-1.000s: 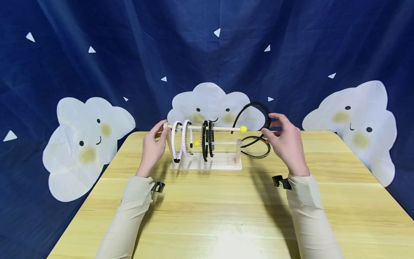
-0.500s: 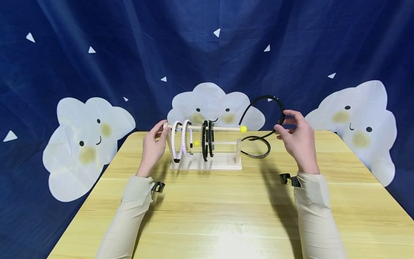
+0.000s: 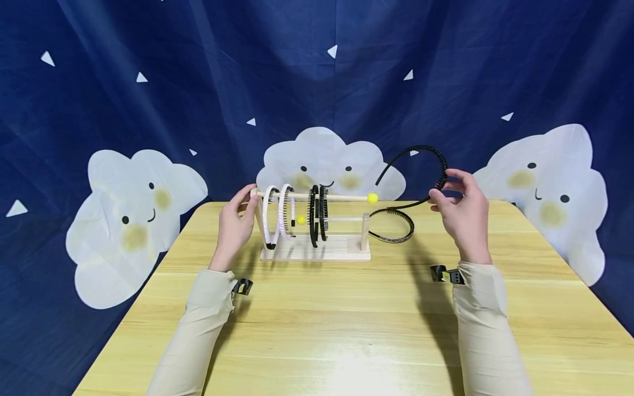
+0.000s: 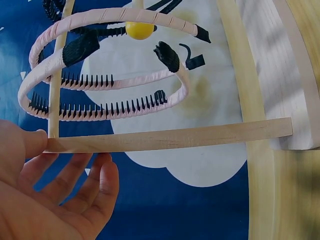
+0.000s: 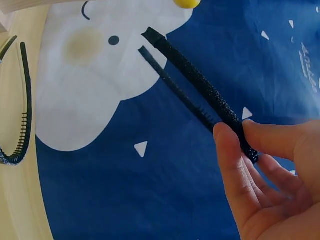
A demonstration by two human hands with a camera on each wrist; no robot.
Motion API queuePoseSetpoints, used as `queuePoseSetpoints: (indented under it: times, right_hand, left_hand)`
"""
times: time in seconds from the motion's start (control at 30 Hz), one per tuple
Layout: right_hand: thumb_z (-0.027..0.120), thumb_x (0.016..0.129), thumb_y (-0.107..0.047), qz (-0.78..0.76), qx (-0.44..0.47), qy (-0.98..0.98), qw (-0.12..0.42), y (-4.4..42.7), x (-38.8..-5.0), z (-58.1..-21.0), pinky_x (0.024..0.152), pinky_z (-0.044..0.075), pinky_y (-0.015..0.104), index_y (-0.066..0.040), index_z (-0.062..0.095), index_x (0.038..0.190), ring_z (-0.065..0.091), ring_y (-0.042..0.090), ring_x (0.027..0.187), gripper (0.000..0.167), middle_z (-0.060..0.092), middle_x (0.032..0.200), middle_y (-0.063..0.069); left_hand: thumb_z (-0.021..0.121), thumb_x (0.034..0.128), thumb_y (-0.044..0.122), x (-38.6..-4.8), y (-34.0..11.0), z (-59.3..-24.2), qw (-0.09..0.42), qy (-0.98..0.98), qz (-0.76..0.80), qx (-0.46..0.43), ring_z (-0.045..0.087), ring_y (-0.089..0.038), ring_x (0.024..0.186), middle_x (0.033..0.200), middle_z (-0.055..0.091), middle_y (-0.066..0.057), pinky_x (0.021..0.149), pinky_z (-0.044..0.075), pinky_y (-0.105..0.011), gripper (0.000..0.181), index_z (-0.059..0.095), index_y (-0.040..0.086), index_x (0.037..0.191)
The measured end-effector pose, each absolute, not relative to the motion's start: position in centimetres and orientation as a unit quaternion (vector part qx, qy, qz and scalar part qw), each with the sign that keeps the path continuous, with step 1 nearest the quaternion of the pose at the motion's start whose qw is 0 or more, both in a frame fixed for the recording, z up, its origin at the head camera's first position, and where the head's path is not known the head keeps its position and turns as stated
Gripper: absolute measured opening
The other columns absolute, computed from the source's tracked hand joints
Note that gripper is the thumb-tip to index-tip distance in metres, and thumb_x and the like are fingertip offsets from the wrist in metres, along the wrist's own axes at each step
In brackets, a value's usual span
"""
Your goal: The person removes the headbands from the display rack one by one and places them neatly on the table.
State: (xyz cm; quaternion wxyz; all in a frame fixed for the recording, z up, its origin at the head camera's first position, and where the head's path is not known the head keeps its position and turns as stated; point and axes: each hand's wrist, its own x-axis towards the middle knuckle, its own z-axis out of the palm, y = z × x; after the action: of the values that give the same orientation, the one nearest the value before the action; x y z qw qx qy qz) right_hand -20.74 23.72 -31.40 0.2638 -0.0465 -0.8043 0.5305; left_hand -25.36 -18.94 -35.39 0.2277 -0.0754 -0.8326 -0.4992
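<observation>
We're pinching: left hand [image 3: 235,226], pale wooden rack [image 3: 342,251]; right hand [image 3: 463,217], black toothed headband [image 5: 201,86], right of rack. Rack's carrying two pink headbands [image 4: 112,15], two black headbands [image 3: 312,217]; one silver-flecked headband [image 3: 396,240] is lying right.

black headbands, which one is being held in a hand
The held headband is the one pinched in the right hand, off the wooden rack. Two black ones hang on the rack; the fourth rests on the table.

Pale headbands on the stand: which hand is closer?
The left hand. It grips the stand just beside the pale headbands. The right hand is farther away, past the stand's other end.
</observation>
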Motion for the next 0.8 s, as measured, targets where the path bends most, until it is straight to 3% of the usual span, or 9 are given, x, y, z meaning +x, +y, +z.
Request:
queuePoseSetpoints:
  times: [0.27,0.8]
  right_hand:
    - [0.069,0.095,-0.005,0.565,-0.075,-0.781,0.257,25.2,-21.0,-31.7,0.068,0.059,0.018,-0.011,0.049,0.146,0.067,-0.006,0.067,0.055,0.053,0.104,-0.006]
    - [0.067,0.090,0.010,0.700,-0.095,-0.656,0.266,28.0,-21.0,-32.3,0.058,0.057,0.016,-0.013,0.054,0.137,0.070,0.002,0.060,0.054,0.057,0.102,0.002]
  left_hand:
    - [0.057,0.1066,0.028,-25.4,-19.0,-35.4,0.224,-0.835,-0.498,-0.071,0.066,-0.035,0.111,0.128,0.068,-0.017,0.093,0.051,-0.041,0.039,0.061,0.011,0.142]
    - [0.056,0.1067,0.027,-25.4,-19.0,-35.5,0.226,-0.834,-0.499,-0.073,0.066,-0.037,0.110,0.127,0.068,-0.019,0.093,0.051,-0.041,0.039,0.061,0.011,0.142]
